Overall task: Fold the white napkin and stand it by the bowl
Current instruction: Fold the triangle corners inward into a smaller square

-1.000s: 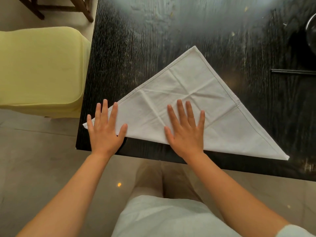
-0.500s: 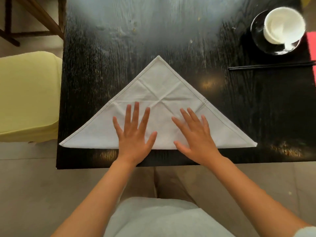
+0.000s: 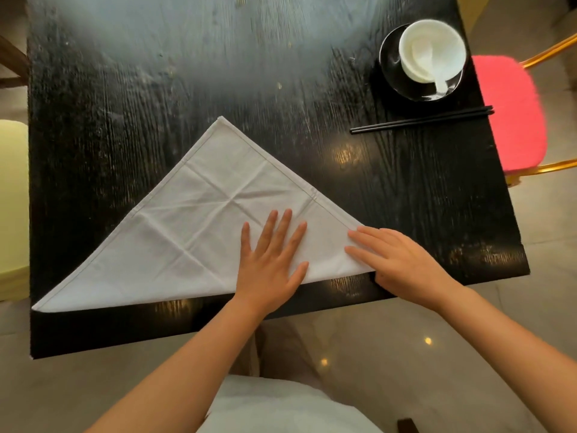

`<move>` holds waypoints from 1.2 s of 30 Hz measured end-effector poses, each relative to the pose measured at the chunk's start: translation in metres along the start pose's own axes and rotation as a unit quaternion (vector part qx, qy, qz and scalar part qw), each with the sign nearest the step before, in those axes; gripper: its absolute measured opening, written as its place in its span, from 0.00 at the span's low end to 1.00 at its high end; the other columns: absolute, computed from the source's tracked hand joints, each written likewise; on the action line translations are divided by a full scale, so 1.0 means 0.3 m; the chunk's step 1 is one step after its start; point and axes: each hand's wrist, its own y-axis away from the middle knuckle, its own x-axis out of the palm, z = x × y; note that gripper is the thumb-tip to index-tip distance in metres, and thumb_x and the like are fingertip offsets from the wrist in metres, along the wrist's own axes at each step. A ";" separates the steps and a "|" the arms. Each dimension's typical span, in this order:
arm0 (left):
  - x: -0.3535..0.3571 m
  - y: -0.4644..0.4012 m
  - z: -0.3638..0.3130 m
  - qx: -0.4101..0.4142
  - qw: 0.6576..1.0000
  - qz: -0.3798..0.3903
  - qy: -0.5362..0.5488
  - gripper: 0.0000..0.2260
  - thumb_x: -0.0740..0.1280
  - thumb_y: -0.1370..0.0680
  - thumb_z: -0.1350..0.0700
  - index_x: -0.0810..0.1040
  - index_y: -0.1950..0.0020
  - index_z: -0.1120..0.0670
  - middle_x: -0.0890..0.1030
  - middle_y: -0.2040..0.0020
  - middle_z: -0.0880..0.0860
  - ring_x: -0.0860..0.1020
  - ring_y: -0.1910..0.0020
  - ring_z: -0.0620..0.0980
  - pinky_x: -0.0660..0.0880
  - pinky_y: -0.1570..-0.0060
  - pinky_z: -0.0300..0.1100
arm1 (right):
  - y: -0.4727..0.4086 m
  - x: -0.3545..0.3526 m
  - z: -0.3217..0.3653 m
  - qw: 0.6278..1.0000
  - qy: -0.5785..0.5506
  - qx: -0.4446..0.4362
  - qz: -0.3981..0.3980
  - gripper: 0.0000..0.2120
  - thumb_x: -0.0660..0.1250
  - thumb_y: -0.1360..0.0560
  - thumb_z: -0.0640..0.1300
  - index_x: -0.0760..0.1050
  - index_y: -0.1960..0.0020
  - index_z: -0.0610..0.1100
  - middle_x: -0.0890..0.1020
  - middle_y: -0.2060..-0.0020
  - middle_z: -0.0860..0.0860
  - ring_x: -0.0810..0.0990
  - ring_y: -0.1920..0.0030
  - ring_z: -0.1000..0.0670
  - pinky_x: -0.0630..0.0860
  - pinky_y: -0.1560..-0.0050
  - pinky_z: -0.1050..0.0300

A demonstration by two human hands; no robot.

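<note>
The white napkin lies flat on the black table, folded into a triangle with its long edge toward me and its apex pointing away. My left hand presses flat, fingers spread, on the napkin's right half. My right hand lies over the napkin's right corner, which it hides; I cannot tell whether the fingers pinch the cloth. The white bowl with a white spoon in it stands on a black saucer at the far right of the table.
Black chopsticks lie between the bowl and the napkin. A red-cushioned chair stands past the table's right edge, a yellow seat past the left edge. The table's near edge is just in front of my lap.
Both hands have slid to the right along the napkin: the left from its middle to the right half, the right out to the right corner. The view has shifted, showing more of the bowl.
</note>
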 end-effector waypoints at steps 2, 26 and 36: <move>-0.005 -0.001 -0.003 -0.001 1.000 0.008 0.005 0.29 0.47 0.22 0.40 0.50 0.23 0.47 0.49 0.22 0.52 0.45 0.24 0.53 0.44 0.30 0.62 | 0.003 -0.013 -0.023 0.999 0.000 -0.033 -0.023 0.22 0.68 0.35 0.33 0.77 0.41 0.39 0.77 0.39 0.39 0.76 0.39 0.39 0.75 0.42 0.43; -0.107 0.152 0.063 -0.251 0.854 -0.176 0.421 0.16 0.69 0.26 0.57 0.73 0.40 0.46 0.76 0.62 0.41 0.76 0.56 0.40 0.72 0.56 0.26 | -0.785 -0.271 0.082 0.859 -0.449 0.229 -0.092 0.07 0.68 0.28 0.45 0.78 0.61 0.41 0.79 0.66 0.49 0.75 0.63 0.53 0.74 0.58 0.53; -0.048 0.125 0.149 -0.185 0.931 -0.194 0.248 0.16 0.73 0.29 0.58 0.77 0.42 0.55 0.78 0.63 0.48 0.74 0.64 0.43 0.74 0.62 0.35 | -0.956 -0.158 0.090 0.900 -0.323 0.285 -0.075 0.05 0.66 0.29 0.43 0.79 0.59 0.43 0.80 0.65 0.50 0.78 0.57 0.48 0.69 0.38 0.44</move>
